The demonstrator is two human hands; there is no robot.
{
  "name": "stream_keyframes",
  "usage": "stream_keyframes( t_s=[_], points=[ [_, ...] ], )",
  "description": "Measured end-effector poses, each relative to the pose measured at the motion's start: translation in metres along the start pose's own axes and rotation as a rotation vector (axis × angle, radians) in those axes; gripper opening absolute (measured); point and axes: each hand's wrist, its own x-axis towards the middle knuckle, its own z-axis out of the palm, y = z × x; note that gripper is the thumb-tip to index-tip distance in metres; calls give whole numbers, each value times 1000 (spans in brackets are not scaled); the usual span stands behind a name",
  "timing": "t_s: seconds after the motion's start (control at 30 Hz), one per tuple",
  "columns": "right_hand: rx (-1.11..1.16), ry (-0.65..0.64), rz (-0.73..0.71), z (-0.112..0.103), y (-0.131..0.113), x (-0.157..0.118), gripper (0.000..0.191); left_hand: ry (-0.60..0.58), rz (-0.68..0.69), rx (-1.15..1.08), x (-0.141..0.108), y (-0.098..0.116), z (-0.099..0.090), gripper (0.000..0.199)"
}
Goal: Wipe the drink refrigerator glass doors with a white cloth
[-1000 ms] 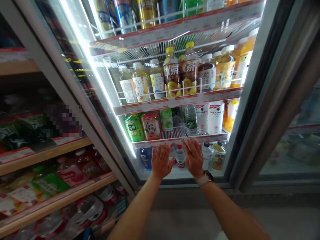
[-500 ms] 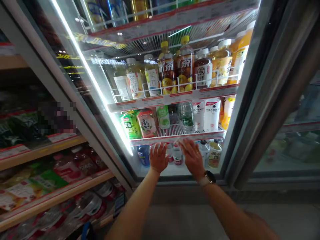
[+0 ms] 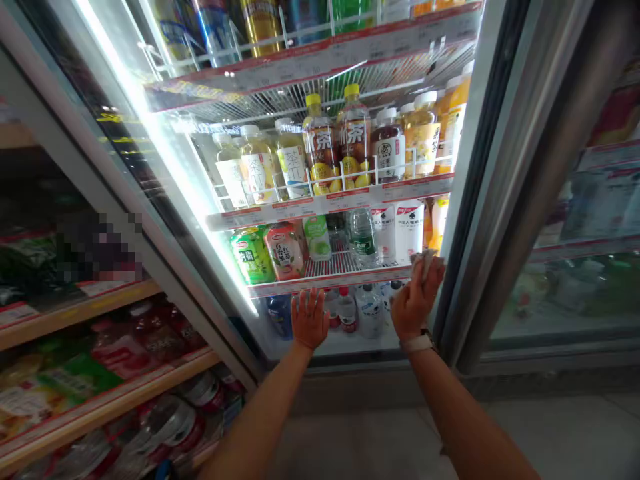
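Head view: your left hand (image 3: pixel 310 319) lies flat on the glass door (image 3: pixel 160 257) of the drinks fridge, with the fingers spread wide. Your right hand (image 3: pixel 417 297) is to the right of it, the fingers curled narrow and holding a white cloth (image 3: pixel 425 261) against the glass. Behind the glass stand plastic bottles (image 3: pixel 363 239) on a wire shelf (image 3: pixel 325 267).

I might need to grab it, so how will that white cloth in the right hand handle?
The white cloth looks soft and floppy, since it bunches up in the right hand instead of keeping a flat shape. It is probably very light. It may slide easily on the glass door, as it seems held there only by that hand's light press; whether it is damp cannot be told.
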Motion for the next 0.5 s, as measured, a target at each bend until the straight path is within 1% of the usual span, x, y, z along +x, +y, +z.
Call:
stream_keyframes(
  t_s=[0.13,0.23,0.3,0.4,0.5],
  points=[
    [28,-43,-77,18,-40,-22,67,-32,-5,20,-3,0,-1,69],
    [64,-130,-137,27,-67,-48,65,-59,-16,42,-7,0,0,68],
    [111,-206,-199,30,-81,-66,60,-53,-3,46,-8,-1,2,67],
    [174,-296,-265,32,-93,-84,54,-34,27,42,-10,-2,4,66],
    [188,-367,-339,29,-90,-83,52,-35,32,47,-11,-4,4,66]
  ],
)
